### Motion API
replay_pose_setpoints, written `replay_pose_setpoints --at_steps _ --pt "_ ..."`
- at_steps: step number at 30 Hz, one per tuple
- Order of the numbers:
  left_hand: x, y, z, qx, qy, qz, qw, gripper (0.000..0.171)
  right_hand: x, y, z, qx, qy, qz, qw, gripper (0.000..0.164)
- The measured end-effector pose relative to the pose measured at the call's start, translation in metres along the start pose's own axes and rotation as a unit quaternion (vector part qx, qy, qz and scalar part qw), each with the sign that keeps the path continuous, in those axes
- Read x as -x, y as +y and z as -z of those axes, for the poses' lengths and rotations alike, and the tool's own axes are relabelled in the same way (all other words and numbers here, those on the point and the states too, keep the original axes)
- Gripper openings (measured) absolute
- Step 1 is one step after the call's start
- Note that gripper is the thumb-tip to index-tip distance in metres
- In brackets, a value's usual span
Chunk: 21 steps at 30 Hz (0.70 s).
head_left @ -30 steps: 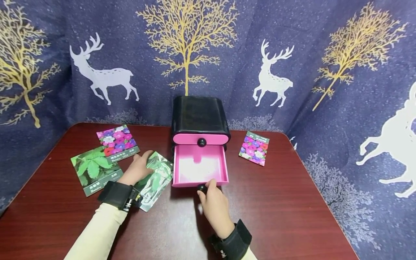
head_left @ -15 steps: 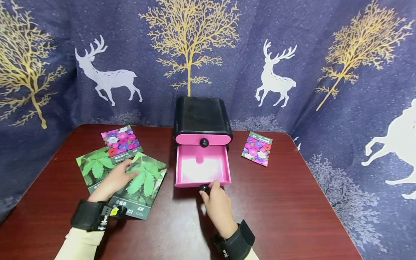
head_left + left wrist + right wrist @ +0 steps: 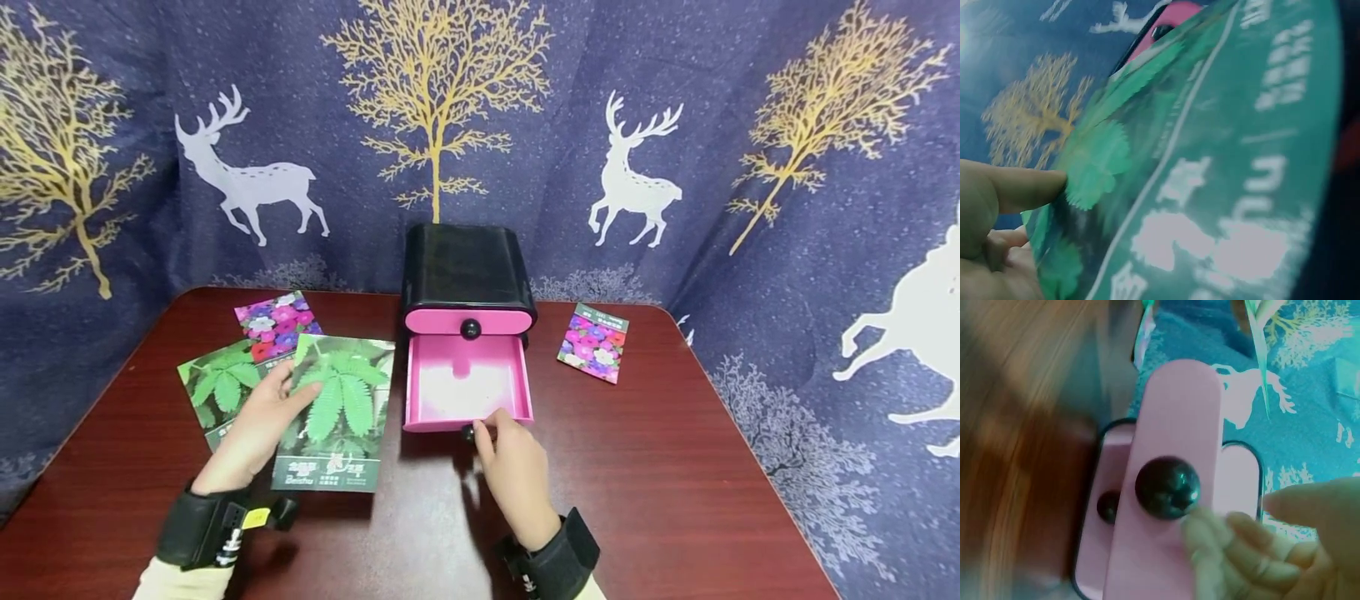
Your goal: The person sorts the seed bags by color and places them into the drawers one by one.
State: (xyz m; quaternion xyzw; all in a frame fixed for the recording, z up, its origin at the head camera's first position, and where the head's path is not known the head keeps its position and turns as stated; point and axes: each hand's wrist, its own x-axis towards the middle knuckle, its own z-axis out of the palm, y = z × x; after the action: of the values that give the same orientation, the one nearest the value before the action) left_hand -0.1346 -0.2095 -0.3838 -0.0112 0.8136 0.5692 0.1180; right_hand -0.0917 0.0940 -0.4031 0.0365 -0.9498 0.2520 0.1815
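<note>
A flat seed packet (image 3: 345,408) with a green leaf print is pinched in my left hand (image 3: 258,421), the thumb on its front and fingers behind. Its printed face is turned up, and it appears raised over the table. In the left wrist view the packet (image 3: 1147,169) fills most of the picture. My right hand (image 3: 513,467) is at the lower drawer's black knob (image 3: 468,433). In the right wrist view, loosely bent fingers (image 3: 1207,550) lie against or just beside that knob (image 3: 1167,487), with the thumb apart from it. The pink drawer (image 3: 465,400) is pulled out, its inside bare.
The black drawer box (image 3: 465,262) stands at the back middle, its pink upper drawer (image 3: 435,321) closed. Left lie a flower packet (image 3: 277,321) and another leaf packet (image 3: 221,383). A further flower packet (image 3: 592,342) lies right. A patterned cloth (image 3: 525,167) hangs behind the table.
My left hand has turned the packet from its shiny back to its printed front, then brought it up and upright. The right hand's fingers have loosened at the knob; the drawer stays out.
</note>
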Motion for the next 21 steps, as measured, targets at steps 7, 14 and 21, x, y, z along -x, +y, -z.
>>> replay_pose_setpoints --at_steps 7,14,21 --pt "-0.004 0.012 -0.040 0.060 -0.024 -0.037 0.9972 0.075 0.000 -0.012 0.000 -0.271 -0.127 0.006 0.954 0.028" --pt "-0.007 0.016 -0.070 0.102 -0.071 -0.045 0.9913 0.071 0.004 -0.018 -0.003 -0.371 -0.190 -0.044 0.908 0.025" --pt "-0.005 0.016 -0.075 0.119 -0.110 -0.022 0.9866 0.064 -0.002 -0.012 0.001 -0.426 -0.118 -0.144 0.886 0.029"
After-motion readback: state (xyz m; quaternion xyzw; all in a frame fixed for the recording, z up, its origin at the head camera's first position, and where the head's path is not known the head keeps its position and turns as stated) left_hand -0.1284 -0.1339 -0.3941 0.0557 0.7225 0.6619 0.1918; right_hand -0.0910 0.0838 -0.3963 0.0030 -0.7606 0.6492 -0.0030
